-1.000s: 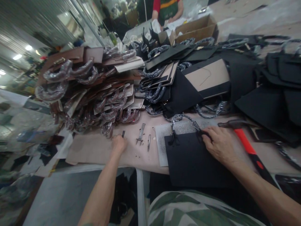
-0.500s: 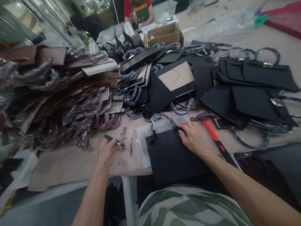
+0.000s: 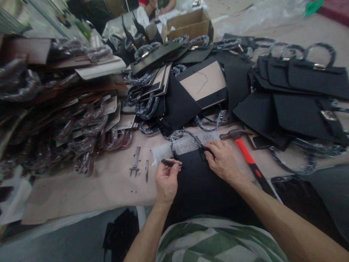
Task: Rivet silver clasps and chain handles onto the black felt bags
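Note:
In front of me lies a black bag panel (image 3: pixel 196 189) with a plastic-wrapped handle (image 3: pixel 185 134) arching from its top edge. My left hand (image 3: pixel 167 180) is closed round a dark pen-shaped tool (image 3: pixel 170 163), its tip over the panel near the handle's left end. My right hand (image 3: pixel 222 160) pinches the handle's right end at the panel's top edge. Under the handle shows a pale, scuffed board (image 3: pixel 188 147). Left of my left hand, a pronged metal tool (image 3: pixel 135 160) and a thin metal rod (image 3: pixel 147 171) lie on the table among tiny dark bits.
A hammer (image 3: pixel 247 153) with a red and black grip lies right of my right hand. Brown bag pieces (image 3: pixel 68 105) with wrapped handles are heaped at left, black ones (image 3: pixel 185 102) behind and at right. Farther back stand a cardboard box (image 3: pixel 191 27) and another person's arms (image 3: pixel 166 6).
My left hand has moved right with the pen-shaped tool, from beside the metal tools to over the panel. My right hand stays at the handle's end. The view has tilted down slightly.

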The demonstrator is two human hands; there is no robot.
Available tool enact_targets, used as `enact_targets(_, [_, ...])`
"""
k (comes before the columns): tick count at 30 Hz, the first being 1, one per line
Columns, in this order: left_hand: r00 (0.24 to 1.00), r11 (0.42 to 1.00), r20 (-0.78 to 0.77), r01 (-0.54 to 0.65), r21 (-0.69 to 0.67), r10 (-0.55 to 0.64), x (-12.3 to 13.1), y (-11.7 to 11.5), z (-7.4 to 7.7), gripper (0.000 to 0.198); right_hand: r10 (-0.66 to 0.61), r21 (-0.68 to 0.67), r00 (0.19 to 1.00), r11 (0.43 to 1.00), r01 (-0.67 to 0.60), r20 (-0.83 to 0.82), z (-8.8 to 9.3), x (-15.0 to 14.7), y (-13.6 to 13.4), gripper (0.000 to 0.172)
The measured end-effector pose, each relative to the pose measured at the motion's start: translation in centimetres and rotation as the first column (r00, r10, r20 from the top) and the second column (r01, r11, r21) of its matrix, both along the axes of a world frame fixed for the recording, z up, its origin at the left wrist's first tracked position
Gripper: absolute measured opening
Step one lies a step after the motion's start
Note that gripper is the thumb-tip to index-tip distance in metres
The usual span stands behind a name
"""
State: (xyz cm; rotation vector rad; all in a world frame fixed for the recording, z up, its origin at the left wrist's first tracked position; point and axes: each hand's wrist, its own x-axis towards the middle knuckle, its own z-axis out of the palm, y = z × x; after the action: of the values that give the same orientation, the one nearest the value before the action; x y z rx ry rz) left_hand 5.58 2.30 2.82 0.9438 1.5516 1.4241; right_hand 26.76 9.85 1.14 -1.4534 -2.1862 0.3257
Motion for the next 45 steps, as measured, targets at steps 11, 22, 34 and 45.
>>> enact_targets(11, [0.882, 0.992, -0.465, -0.024, 0.122, 0.079, 0.1, -0.5, -0.7, 0.014, -0.013, -0.024, 1.000, 1.000, 0.012, -0.026, -0.1, 0.0, 0.0, 0.020])
enact_targets(22, [0.960, 0.985, -0.227, 0.172, 0.011, -0.165, -1.4, -0.7, -1.1, 0.023, -0.015, -0.026, 0.999, 1.000, 0.014, -0.037, 0.3, -0.1, 0.0, 0.017])
enact_targets(34, [0.882, 0.987, -0.462, 0.142, 0.074, -0.092, -0.8, 0.1, -1.3, 0.014, -0.016, -0.021, 0.999, 1.000, 0.015, -0.036, 0.2, -0.2, -0.1, 0.018])
enact_targets(45, [0.852, 0.971, -0.499, 0.226, 0.077, -0.159, 1.1, 1.9, -1.1, 0.012, -0.021, -0.006, 0.998, 1.000, 0.021, -0.062, 0.0, -0.3, -0.2, 0.017])
